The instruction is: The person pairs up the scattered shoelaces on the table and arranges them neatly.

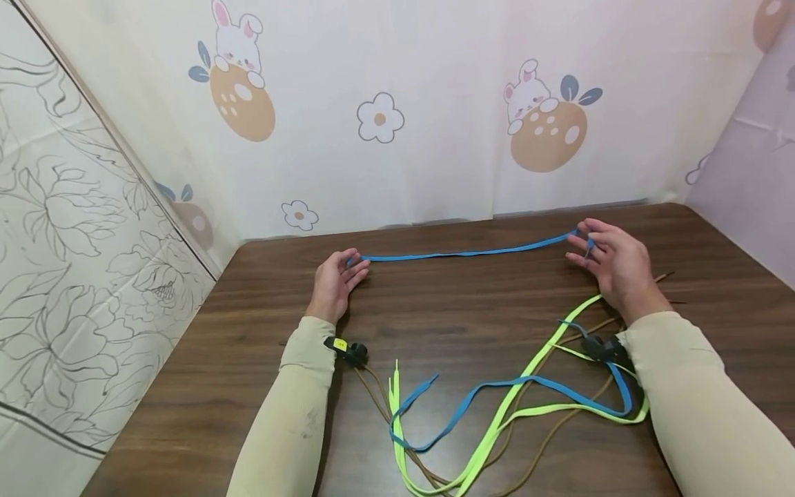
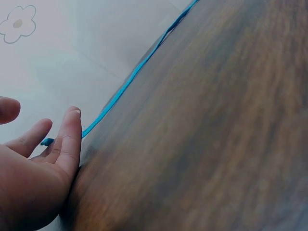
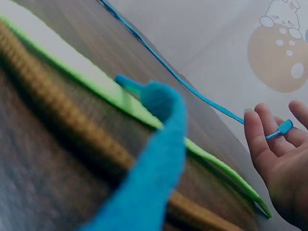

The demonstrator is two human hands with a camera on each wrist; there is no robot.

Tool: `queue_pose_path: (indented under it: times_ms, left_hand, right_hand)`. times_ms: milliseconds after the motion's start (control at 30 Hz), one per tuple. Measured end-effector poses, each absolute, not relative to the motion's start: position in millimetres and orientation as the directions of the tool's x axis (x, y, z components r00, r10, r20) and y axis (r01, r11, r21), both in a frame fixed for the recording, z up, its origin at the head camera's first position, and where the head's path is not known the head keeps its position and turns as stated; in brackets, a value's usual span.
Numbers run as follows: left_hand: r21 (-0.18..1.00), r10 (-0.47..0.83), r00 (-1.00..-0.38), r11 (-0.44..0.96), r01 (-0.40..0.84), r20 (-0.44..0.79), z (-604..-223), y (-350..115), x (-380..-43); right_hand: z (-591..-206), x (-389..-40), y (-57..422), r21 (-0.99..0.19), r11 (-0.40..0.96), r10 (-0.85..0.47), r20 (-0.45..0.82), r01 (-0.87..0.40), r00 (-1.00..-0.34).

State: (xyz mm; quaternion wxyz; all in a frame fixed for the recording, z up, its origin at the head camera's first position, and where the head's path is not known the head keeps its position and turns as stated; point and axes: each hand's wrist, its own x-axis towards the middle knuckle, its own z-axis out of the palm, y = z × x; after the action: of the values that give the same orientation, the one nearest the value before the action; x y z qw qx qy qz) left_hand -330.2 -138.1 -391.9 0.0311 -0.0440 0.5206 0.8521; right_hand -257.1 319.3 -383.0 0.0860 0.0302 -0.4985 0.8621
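Note:
A flat blue shoelace (image 1: 459, 255) stretches nearly level between both hands, near the table's back edge. My left hand (image 1: 332, 283) holds one end between its fingers; the tip pokes out past them in the left wrist view, where the shoelace (image 2: 127, 84) runs up and away. The other end is held between the fingers of my right hand (image 1: 621, 266), which is raised a little higher. In the right wrist view, a short blue tip sticks out by the fingers of the right hand (image 3: 288, 163). Both thumbs stand apart from the shoelace.
Loose laces lie on the brown wooden table (image 1: 205, 386): a second blue shoelace (image 1: 456, 414), yellow-green laces (image 1: 497, 424) and thin brown laces (image 1: 540, 452). Some pass beneath the right wrist. Behind the table hangs a patterned wall covering (image 1: 435, 166).

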Motion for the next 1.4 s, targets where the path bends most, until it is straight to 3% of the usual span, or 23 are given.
queue_pose_path:
  times_ms: [1100, 1400]
  left_hand:
    - [0.870, -0.067, -0.985, -0.482, -0.106, -0.157, -391.3, -138.2, -328.9]
    - [0.886, -0.059, -0.991, -0.457, -0.082, -0.123, -392.4, -137.3, -329.7]
  right_hand:
    - [-383.1, -256.9, 321.2, -0.805, -0.552, 0.306, 0.047, -0.217, -0.951]
    - [-385.1, -257.1, 321.6, -0.883, -0.451, 0.284, -0.001, -0.133, -0.959]
